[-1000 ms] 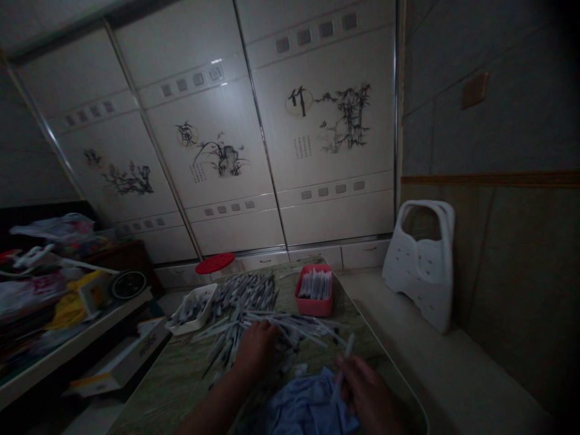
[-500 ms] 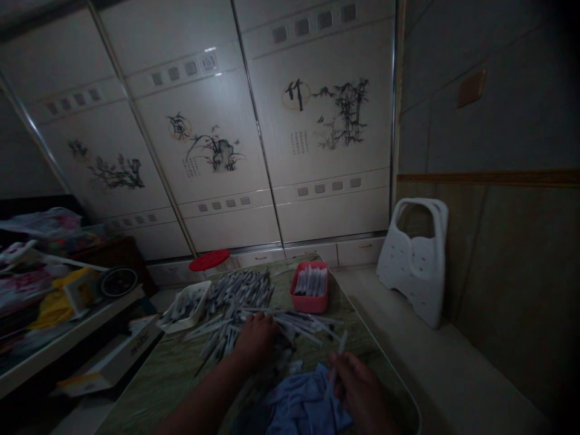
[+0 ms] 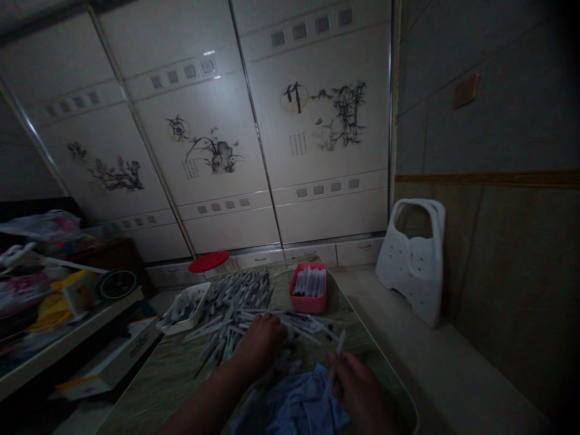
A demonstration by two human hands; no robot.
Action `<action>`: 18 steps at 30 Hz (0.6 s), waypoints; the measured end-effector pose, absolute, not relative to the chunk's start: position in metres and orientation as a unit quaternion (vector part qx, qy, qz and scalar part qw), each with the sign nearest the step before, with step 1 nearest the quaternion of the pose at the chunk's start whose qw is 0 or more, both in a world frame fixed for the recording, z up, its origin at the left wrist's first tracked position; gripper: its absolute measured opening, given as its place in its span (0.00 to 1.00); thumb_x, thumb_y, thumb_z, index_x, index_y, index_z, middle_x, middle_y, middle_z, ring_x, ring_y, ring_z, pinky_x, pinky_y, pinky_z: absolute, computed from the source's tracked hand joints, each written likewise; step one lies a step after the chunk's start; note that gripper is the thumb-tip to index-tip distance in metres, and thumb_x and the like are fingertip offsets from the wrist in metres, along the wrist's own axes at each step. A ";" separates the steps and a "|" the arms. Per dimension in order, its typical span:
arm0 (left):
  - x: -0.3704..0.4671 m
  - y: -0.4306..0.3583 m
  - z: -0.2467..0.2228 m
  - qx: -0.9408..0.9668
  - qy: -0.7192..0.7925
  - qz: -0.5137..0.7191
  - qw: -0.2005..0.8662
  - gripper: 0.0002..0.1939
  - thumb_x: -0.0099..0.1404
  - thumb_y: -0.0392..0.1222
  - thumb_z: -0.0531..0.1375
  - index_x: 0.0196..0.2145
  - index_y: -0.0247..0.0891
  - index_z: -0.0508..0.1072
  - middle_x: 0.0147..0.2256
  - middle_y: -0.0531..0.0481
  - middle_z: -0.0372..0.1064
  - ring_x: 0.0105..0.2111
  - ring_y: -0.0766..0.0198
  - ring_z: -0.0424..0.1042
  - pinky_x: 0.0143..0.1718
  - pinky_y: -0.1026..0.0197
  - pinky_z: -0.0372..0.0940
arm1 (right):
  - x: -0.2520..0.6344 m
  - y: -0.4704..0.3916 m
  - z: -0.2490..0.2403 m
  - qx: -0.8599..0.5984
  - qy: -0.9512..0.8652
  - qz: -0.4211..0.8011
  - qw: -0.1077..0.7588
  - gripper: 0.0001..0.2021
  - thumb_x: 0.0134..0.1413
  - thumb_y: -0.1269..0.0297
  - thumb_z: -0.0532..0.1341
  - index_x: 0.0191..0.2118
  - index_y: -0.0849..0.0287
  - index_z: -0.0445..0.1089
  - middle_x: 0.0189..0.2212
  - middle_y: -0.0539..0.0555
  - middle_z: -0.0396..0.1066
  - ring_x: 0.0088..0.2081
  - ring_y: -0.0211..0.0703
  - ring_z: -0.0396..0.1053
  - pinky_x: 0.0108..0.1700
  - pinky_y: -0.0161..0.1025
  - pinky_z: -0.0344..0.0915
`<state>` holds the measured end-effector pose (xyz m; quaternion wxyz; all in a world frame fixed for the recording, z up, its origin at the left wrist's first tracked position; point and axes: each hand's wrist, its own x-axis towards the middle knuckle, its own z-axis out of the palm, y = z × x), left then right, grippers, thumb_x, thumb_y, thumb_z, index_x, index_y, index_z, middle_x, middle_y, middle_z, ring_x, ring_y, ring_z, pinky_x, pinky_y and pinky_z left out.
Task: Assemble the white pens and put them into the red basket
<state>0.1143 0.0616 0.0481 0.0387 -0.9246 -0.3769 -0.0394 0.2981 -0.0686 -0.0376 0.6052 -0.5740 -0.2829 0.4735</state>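
Observation:
My right hand (image 3: 357, 383) is closed around a pale, slim pen (image 3: 341, 343), its tip pointing up and away from me. Beneath that hand lies a crumpled blue cloth (image 3: 294, 402). My left hand (image 3: 261, 341) reaches over the near side of a large heap of pens (image 3: 240, 293); its fingers curl downward, and what they grip is hidden. More pens (image 3: 299, 323) lie scattered just beyond the left hand. Left of the heap, a white tray (image 3: 199, 309) holds several similar pens. Behind, a pink-red box (image 3: 310, 305) holds pale pens standing in a row.
Everything lies on a greenish table (image 3: 140, 383). A red round stool (image 3: 208, 261) stands behind it, and a folded white plastic seat (image 3: 410, 266) leans by the right wall. At left, a cluttered bench (image 3: 58, 335) stands over a white carton (image 3: 113, 362). Sliding wardrobe doors fill the background.
My left hand has shifted slightly to the right over the scattered pens. My right hand keeps hold of its pen in nearly the same place.

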 end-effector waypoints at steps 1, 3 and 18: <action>0.115 0.060 0.050 -0.925 -0.375 -0.052 0.029 0.09 0.68 0.35 0.57 0.35 0.42 0.78 0.38 0.43 0.75 0.44 0.52 0.70 0.48 0.52 0.59 | 0.298 -0.069 -0.036 -0.573 -0.281 0.472 0.608 0.24 0.52 0.37 0.63 0.26 0.56 0.70 0.15 0.43 0.62 0.18 0.34 0.57 0.23 0.33 0.49; 0.114 0.058 0.055 -0.924 -0.373 -0.084 0.006 0.09 0.68 0.35 0.57 0.34 0.42 0.78 0.37 0.44 0.75 0.43 0.52 0.70 0.47 0.53 0.60 | 0.298 -0.069 -0.035 -0.570 -0.269 0.475 0.614 0.24 0.51 0.37 0.64 0.26 0.57 0.70 0.15 0.43 0.62 0.18 0.33 0.57 0.22 0.32 0.49; 0.096 -0.021 0.046 -0.591 -0.510 -0.517 -0.352 0.15 0.66 0.55 0.62 0.39 0.39 0.74 0.35 0.49 0.76 0.36 0.58 0.74 0.37 0.61 0.67 | 0.302 -0.074 -0.028 -0.416 -0.096 0.542 0.724 0.24 0.37 0.49 0.78 0.34 0.59 0.71 0.25 0.50 0.79 0.29 0.44 0.79 0.30 0.35 0.73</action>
